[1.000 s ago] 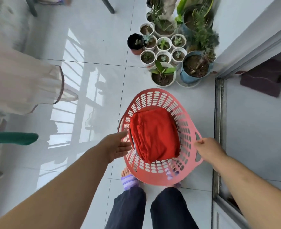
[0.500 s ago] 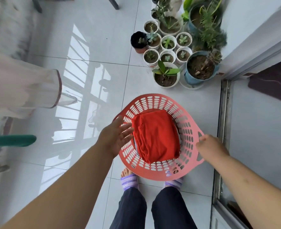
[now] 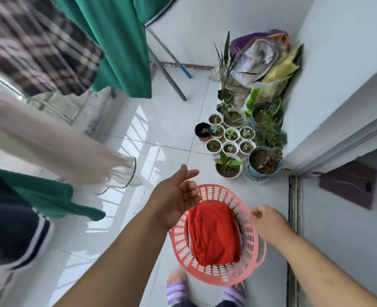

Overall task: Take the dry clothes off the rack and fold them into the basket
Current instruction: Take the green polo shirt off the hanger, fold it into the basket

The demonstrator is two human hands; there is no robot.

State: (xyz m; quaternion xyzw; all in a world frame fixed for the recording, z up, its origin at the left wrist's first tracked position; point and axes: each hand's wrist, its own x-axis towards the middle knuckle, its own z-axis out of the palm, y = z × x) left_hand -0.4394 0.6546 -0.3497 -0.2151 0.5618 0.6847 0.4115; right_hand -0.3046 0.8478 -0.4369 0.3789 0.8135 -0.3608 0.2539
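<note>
Head view: the left hand (image 3: 176, 197) hovers palm-up, fingers relaxed and empty, above the left rim of the pink basket (image 3: 250, 270). The right hand (image 3: 269, 223), loosely curled, grasps nothing above the right rim. A folded red garment (image 3: 214, 237) lies inside the basket. A green cloth (image 3: 121, 41) and a plaid garment (image 3: 39, 45) hang at upper left.
</note>
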